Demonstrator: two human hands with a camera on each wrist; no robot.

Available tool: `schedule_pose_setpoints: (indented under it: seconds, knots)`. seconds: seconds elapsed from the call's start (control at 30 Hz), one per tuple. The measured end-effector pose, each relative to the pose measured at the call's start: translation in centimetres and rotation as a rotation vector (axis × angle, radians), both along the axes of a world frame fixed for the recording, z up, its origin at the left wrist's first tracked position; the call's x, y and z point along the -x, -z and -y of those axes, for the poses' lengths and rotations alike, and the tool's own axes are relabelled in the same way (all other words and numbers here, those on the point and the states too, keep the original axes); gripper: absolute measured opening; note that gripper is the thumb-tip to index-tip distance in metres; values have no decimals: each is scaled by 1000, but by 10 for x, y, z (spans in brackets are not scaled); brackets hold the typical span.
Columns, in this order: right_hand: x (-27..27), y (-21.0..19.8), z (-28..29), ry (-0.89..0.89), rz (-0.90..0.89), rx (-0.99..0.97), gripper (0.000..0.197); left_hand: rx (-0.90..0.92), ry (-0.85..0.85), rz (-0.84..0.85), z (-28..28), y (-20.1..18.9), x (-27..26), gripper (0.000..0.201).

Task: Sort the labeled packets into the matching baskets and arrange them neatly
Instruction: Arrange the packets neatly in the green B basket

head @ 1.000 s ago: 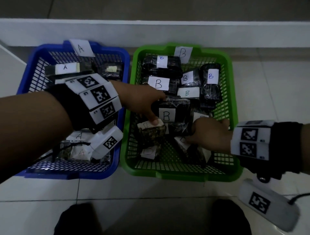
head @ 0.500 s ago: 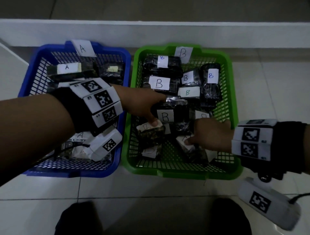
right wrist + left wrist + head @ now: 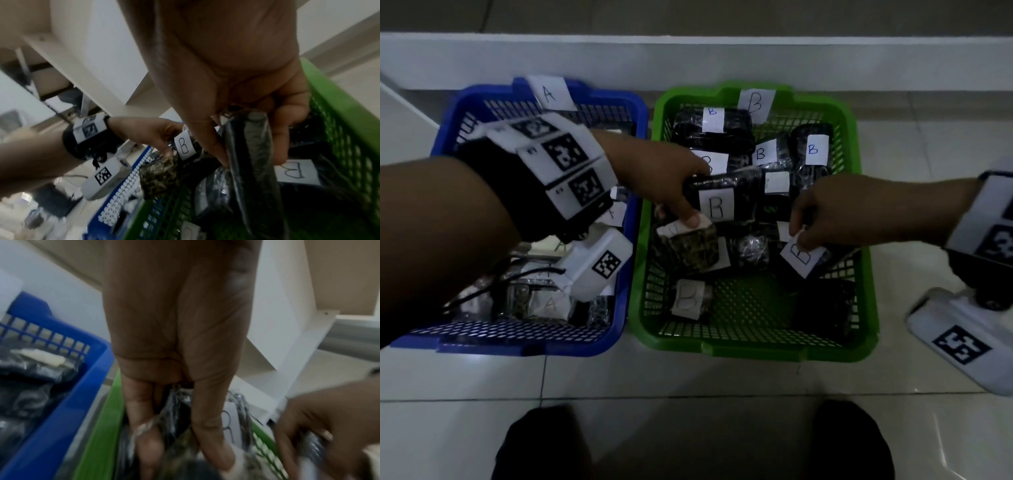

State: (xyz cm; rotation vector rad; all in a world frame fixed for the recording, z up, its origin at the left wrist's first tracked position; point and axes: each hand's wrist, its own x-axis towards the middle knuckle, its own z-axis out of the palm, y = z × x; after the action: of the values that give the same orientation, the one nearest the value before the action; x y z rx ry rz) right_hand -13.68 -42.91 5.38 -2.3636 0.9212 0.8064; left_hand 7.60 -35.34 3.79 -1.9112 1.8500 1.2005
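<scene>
Both hands work inside the green basket (image 3: 753,349), which carries a B tag. My left hand (image 3: 674,195) pinches a camouflage-patterned packet (image 3: 688,250) at the basket's left middle, thumb on its top edge; the left wrist view shows the left hand (image 3: 179,426) with thumb and fingers on either side of that packet (image 3: 179,451). My right hand (image 3: 822,219) grips a dark packet (image 3: 801,257) with a white B label, tilted. In the right wrist view the right hand (image 3: 252,159) curls round that dark packet (image 3: 259,186). The blue basket (image 3: 517,342), tagged A, holds A packets.
Several B-labeled dark packets (image 3: 714,132) fill the back half of the green basket; another B packet (image 3: 690,298) lies front left. A white ledge (image 3: 688,58) runs behind both baskets. Tiled floor (image 3: 688,377) lies in front, with my knees at the bottom.
Both hands have shifted slightly toward the back of the green basket. The right hand's packet has tilted up, so its B label now shows below the fingers.
</scene>
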Motion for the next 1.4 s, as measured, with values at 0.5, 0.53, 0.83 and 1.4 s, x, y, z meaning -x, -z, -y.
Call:
schedule_pose_setpoints:
  seconds: [0.5, 0.53, 0.83, 1.4]
  knots:
    - [0, 12, -7, -199, -126, 34, 24, -37, -99, -91, 0, -14, -14, 63]
    - [3, 14, -8, -210, -139, 44, 24, -34, -96, -84, 1, -15, -15, 65]
    - [4, 15, -18, -211, -64, 110, 31, -36, -159, -200, -1, -6, -27, 61]
    - [12, 24, -22, -271, -152, -42, 28, -56, -177, -261, -2, -2, -26, 61]
